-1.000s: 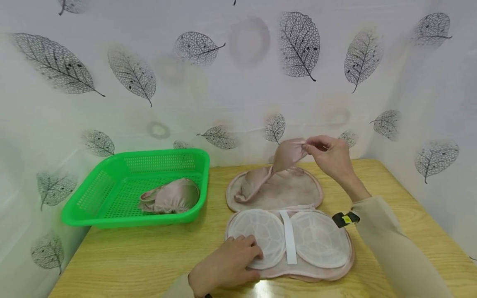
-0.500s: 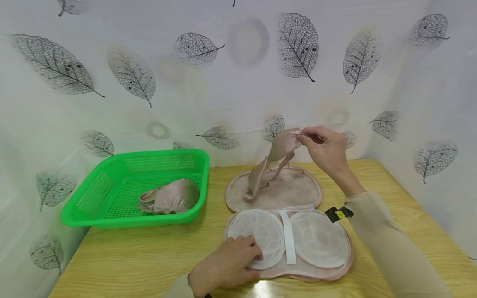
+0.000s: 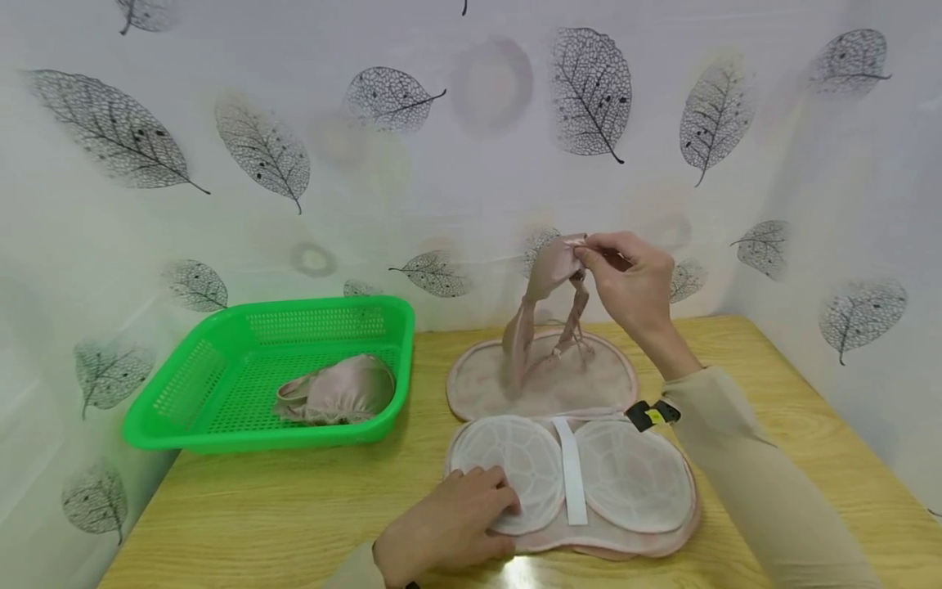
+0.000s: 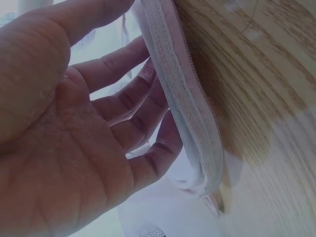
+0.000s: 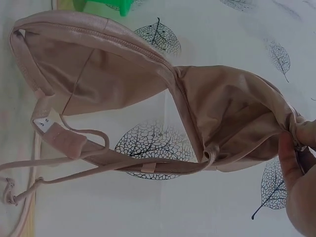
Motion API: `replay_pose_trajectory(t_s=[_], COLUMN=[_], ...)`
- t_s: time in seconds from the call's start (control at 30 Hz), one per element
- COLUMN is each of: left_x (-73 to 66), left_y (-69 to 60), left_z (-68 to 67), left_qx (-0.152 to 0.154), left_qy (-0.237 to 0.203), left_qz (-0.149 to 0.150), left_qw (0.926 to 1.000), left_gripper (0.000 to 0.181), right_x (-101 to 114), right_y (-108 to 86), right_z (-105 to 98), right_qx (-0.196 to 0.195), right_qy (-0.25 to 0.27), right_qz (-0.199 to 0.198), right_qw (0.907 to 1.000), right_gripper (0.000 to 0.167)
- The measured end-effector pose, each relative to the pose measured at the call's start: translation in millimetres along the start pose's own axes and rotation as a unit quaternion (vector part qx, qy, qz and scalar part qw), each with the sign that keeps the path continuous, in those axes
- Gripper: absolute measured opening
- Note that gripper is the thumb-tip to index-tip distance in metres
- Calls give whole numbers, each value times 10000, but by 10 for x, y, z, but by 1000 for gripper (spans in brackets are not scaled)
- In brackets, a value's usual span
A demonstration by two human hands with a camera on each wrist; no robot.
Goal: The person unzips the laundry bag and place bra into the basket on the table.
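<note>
In the head view, my right hand (image 3: pixel 631 278) pinches a dusty-pink satin bra (image 3: pixel 553 266) by one cup's outer edge. The bra hangs down, its lower cup and loose straps over the raised far half of an opened pink zip-edged laundry bag (image 3: pixel 471 384). Seen from the right wrist, both cups of the bra (image 5: pixel 113 94) face inward, with thin straps dangling and thumb and fingertips gripping the far end. My left hand (image 3: pixel 459 515) rests on the bag's near half, fingertips on the left round mesh pad (image 3: pixel 526 450). From the left wrist, its loosely bent fingers (image 4: pixel 133 128) touch the bag's rim (image 4: pixel 182 94).
A green perforated basket (image 3: pixel 221 323) stands on the left of the wooden table (image 3: pixel 294 507), with a second pink bra (image 3: pixel 353 388) inside it. A white strap (image 3: pixel 571 474) runs between the bag's two mesh pads. A leaf-patterned curtain (image 3: pixel 441 180) hangs behind the table.
My right hand has risen and shifted slightly left, lifting the bra so it hangs more upright and its straps dangle free. My left hand has stayed in place on the bag.
</note>
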State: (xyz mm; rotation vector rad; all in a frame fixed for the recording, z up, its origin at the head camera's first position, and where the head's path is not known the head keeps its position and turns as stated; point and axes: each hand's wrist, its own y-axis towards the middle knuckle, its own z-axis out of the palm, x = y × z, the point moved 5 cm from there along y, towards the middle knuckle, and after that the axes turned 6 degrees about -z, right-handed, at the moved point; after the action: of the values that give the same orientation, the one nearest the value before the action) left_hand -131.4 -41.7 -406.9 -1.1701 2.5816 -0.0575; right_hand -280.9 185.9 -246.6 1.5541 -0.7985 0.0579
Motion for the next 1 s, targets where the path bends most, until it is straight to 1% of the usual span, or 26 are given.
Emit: replay_pose_trajectory(t_s=[0.13, 0.33, 0.5, 0.73, 0.83, 0.93, 1.0], left_x=[5, 5, 18, 26, 14, 10, 13], left_y=[0, 4, 4, 13, 20, 26, 33], left_z=[9, 12, 14, 16, 14, 17, 23], left_qx=[-6, -72, -30, 111, 51, 10, 73], left_qy=[18, 1, -46, -105, -28, 49, 20], left_qz=[-10, 45, 21, -22, 26, 46, 23], left_qw=[10000, 10000, 10000, 9999, 10000, 10000, 10000], left_gripper=[27, 26, 26, 28, 28, 28, 27], right_x=[65, 150, 253, 430, 516, 577, 606], right_y=[53, 141, 212, 320, 374, 411, 422], right_z=[41, 115, 210, 348, 412, 476, 509], right_qx=[-187, -366, -315, -315, -270, -226, -244], right_qy=[102, 290, 468, 658, 721, 815, 866], right_qz=[-72, -10, -117, -467, -616, -648, -642], right_qw=[9997, 9989, 9983, 9962, 9951, 9943, 9939], right_gripper=[10, 11, 11, 10, 10, 10, 10])
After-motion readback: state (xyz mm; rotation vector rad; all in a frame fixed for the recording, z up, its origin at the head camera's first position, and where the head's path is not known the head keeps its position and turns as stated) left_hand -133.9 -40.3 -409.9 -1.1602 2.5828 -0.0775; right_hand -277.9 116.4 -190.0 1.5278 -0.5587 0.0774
